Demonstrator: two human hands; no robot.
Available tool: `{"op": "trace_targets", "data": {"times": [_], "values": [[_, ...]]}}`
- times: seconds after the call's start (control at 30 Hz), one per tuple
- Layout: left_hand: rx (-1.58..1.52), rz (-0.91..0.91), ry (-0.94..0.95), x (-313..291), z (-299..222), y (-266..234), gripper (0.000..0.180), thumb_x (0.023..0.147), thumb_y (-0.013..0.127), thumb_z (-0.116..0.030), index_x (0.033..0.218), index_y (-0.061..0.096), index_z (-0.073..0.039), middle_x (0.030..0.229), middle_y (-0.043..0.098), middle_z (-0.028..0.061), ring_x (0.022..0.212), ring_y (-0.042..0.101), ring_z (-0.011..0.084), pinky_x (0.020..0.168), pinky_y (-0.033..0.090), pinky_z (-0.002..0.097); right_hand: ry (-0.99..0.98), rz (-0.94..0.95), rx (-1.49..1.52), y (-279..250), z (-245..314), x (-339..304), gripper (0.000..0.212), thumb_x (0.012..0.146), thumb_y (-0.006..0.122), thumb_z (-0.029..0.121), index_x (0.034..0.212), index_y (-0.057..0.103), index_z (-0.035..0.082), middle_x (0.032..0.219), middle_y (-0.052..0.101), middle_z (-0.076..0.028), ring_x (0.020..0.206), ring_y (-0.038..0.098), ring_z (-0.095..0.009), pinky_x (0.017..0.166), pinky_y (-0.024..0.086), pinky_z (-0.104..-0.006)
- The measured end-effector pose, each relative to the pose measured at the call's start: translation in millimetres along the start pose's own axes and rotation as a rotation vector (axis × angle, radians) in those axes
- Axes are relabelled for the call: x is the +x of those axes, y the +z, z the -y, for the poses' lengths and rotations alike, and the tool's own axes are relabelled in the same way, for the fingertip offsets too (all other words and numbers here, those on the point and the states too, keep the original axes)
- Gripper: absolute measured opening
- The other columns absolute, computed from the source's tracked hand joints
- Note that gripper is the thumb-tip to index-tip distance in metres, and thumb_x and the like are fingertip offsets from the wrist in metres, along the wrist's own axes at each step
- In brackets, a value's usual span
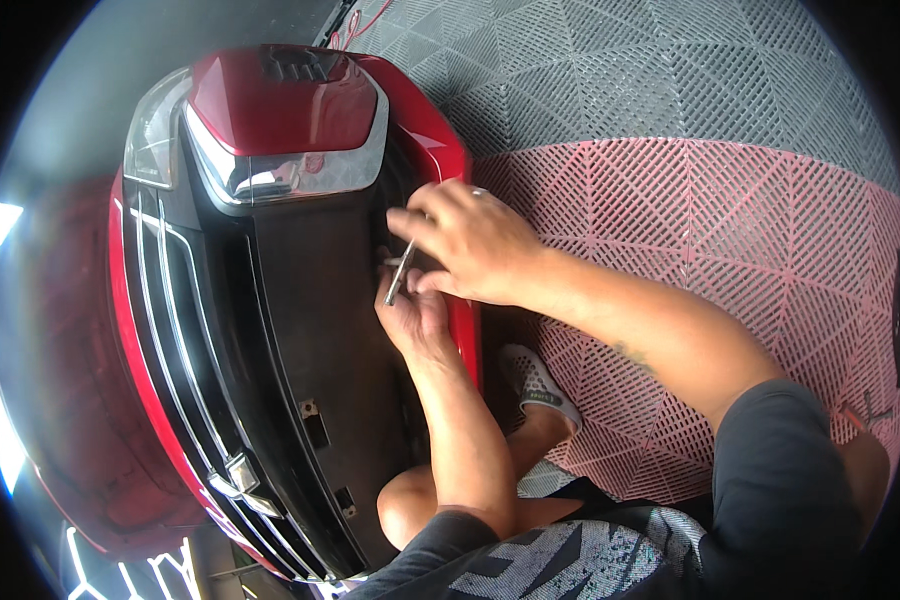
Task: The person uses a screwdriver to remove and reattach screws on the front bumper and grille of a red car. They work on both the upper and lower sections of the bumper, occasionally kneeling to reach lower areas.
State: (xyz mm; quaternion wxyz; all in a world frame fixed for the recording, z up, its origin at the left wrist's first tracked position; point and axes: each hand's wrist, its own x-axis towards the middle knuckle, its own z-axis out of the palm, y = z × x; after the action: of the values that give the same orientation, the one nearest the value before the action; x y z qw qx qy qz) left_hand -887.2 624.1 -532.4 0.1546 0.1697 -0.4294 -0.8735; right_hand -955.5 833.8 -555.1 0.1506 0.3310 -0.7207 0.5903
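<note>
A slim silver metal tool (400, 277) lies slantwise across the curled fingers of my left hand (416, 322), which is palm up against the bumper's lower edge. Just above it, my right hand (477, 242) reaches in from the right, thumb and fingers apart, with its fingers at the tool's upper end. Slight motion blur softens those fingertips. A ring (478, 191) is on the right hand. Both hands are at the dark lower part of a car's front bumper (320, 290). Whatever the tool's far end meets is hidden behind my fingers.
The car's black grille (240, 360) with chrome strips runs down the left. A headlight (153, 140) and glossy red panel (280, 105) with chrome trim are at the top. Pink floor tiles (660, 240) and grey tiles (620, 80) spread right. My foot in a grey shoe (538, 385) stands below the hands.
</note>
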Motion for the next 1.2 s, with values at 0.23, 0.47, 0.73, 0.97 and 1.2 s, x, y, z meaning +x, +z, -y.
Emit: {"op": "trace_targets", "data": {"times": [0.23, 0.47, 0.73, 0.97, 1.2], "values": [[0.102, -0.018, 0.007, -11, 11, 18, 0.027, 0.112, 0.045, -0.019, 0.118, 0.064, -0.001, 0.116, 0.069, 0.0118, 0.111, 0.069, 0.0261, 0.096, 0.058, 0.0400, -0.079, -0.003, -0.025, 30, 13, 12, 0.030, 0.095, 0.072, 0.032, 0.102, 0.060, 0.005, 0.083, 0.073, -0.013, 0.082, 0.075, -0.034, 0.071, 0.060, -0.0449], [-0.049, 0.330, -0.215, 10, -9, -20, 0.034, 0.115, 0.040, -0.023, 0.134, 0.060, -0.003, 0.112, 0.069, 0.0120, 0.093, 0.067, 0.0188, 0.083, 0.058, 0.0341, 0.970, -0.014, 1.384, 60, 25, 28, 0.039, 0.110, 0.057, 0.032, 0.129, 0.044, 0.001, 0.104, 0.066, -0.020, 0.068, 0.075, -0.029, 0.051, 0.062, -0.0392], [0.085, -0.111, 0.092, -8, 14, 23, 0.029, 0.113, 0.044, -0.011, 0.136, 0.057, 0.001, 0.102, 0.066, 0.0086, 0.082, 0.063, 0.0135, 0.068, 0.053, 0.0262, -0.395, -0.150, -0.150, 1, -18, 10, 0.042, 0.077, 0.084, 0.036, 0.106, 0.074, 0.008, 0.116, 0.069, -0.007, 0.109, 0.068, -0.026, 0.093, 0.058, -0.0395], [-0.030, 0.051, -0.045, 0, 0, -19, 0.030, 0.112, 0.042, -0.015, 0.132, 0.061, -0.003, 0.113, 0.069, 0.0110, 0.096, 0.068, 0.0193, 0.084, 0.059, 0.0332, -0.281, -0.013, -0.128, 37, -7, 9, 0.035, 0.089, 0.076, 0.038, 0.099, 0.066, 0.006, 0.085, 0.071, -0.009, 0.076, 0.073, -0.027, 0.069, 0.060, -0.0422], [0.095, 0.121, -0.030, -4, 6, 7, 0.030, 0.112, 0.047, -0.019, 0.122, 0.063, 0.004, 0.106, 0.071, 0.0140, 0.083, 0.070, 0.0202, 0.070, 0.059, 0.0290, 1.036, 0.210, 1.381, 25, 17, 34, 0.062, 0.107, 0.062, 0.026, 0.151, 0.029, -0.002, 0.108, 0.061, -0.025, 0.071, 0.075, -0.033, 0.055, 0.063, -0.0398]]}}
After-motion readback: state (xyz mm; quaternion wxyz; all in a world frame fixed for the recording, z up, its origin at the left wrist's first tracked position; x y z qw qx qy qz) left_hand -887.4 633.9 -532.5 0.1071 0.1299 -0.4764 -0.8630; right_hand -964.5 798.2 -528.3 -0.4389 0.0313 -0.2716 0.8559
